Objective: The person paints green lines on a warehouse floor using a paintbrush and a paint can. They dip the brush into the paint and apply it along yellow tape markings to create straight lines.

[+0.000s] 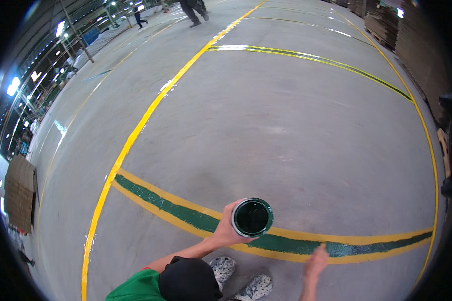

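My left hand (227, 232) grips a paint can (252, 217) by its side. The round can is held upright with its top uncovered, and dark green paint shows inside. Below it, a green painted stripe (191, 216) curves across the floor between two tan-yellow bands (158, 203) that look like masking tape. Over the stripe, to the right of the can, my right hand (316, 261) is closed with its fingertips at the green paint. Whatever it holds is hidden or too small to make out. Toward the right end the stripe looks darker and streaky.
Patterned shoes (256, 288) stand just behind the stripe. A long yellow line (145, 116) borders the grey floor (266, 130) on the left, another yellow line (427, 135) on the right. Brown cardboard stacks (20, 193) stand at the left. A person's legs (192, 11) show far off.
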Motion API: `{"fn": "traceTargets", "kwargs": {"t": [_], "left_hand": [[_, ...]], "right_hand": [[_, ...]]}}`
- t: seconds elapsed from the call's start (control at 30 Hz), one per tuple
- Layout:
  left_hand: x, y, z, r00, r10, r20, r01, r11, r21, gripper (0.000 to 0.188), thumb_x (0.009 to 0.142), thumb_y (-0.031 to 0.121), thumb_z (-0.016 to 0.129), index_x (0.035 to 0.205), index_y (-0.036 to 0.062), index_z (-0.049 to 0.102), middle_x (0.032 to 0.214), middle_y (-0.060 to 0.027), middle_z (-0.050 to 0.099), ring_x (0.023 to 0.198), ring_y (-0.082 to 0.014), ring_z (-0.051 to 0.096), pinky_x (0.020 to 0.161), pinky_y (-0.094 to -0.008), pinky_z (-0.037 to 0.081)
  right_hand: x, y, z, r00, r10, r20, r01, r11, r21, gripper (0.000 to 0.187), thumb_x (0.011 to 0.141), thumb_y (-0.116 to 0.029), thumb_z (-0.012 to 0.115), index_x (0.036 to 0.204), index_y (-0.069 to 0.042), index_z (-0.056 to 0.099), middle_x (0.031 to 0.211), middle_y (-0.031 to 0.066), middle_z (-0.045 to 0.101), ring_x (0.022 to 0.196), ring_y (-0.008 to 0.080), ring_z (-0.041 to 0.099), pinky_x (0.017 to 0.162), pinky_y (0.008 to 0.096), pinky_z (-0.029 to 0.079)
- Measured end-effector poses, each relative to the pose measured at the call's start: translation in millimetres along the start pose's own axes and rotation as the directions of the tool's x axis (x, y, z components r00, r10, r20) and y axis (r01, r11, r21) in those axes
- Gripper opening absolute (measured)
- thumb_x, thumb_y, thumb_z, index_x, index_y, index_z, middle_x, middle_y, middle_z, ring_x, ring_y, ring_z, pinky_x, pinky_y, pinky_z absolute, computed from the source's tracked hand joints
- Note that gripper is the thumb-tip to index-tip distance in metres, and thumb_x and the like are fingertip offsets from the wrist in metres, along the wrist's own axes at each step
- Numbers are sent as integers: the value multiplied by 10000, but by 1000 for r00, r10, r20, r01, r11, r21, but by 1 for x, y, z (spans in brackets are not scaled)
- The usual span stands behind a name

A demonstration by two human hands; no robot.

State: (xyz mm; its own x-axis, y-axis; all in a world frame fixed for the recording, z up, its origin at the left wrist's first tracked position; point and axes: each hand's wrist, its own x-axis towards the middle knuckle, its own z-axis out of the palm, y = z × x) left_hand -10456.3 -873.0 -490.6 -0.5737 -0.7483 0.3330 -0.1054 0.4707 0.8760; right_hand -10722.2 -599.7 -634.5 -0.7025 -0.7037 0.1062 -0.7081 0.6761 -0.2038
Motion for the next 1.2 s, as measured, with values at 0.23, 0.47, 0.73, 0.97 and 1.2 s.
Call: {"fn": "traceTargets", "kwargs": {"t": [0.23,0.47,0.73,0.97,1.2], "left_hand": [[-8,-4,6,995,-98,7,98,995,3,1142,585,219,1006,1471,54,304,1441,-143,476,1368,-274,474,1140,-409,388],[6,1,5,999,-32,14,32,999,5,1122,592,188,995,1469,58,308,1432,-141,482,1361,-280,477,1144,-418,377],[39,16,41,985,65,158,-63,998,-16,1112,566,211,957,1487,65,349,1443,-151,474,1350,-360,440,1136,-468,356],[46,39,78,931,165,326,-140,985,-98,1103,569,231,928,1480,25,343,1440,-191,469,1378,-392,414,1140,-496,332],[30,39,105,926,138,352,-161,986,35,1162,515,218,959,1488,41,348,1412,-200,472,1337,-430,431,1124,-509,361]], "right_hand": [[-39,-154,-5,969,-43,242,-195,464,864,154,958,-31,622,1084,34,685,973,154,720,746,214,699,695,326,575],[13,24,-47,953,301,-18,-238,788,568,115,989,-90,600,1001,13,649,867,112,682,688,187,652,650,345,525],[53,-48,-270,945,174,-278,76,709,701,168,1005,-95,598,1063,44,671,841,95,697,740,141,655,673,296,529],[76,-158,-310,898,-437,47,364,799,479,127,914,5,654,1036,12,691,1016,169,747,865,267,733,813,365,574],[97,-111,-261,890,-453,47,327,707,627,159,909,-67,705,1056,-9,709,1006,165,748,835,271,726,769,360,568]]}}
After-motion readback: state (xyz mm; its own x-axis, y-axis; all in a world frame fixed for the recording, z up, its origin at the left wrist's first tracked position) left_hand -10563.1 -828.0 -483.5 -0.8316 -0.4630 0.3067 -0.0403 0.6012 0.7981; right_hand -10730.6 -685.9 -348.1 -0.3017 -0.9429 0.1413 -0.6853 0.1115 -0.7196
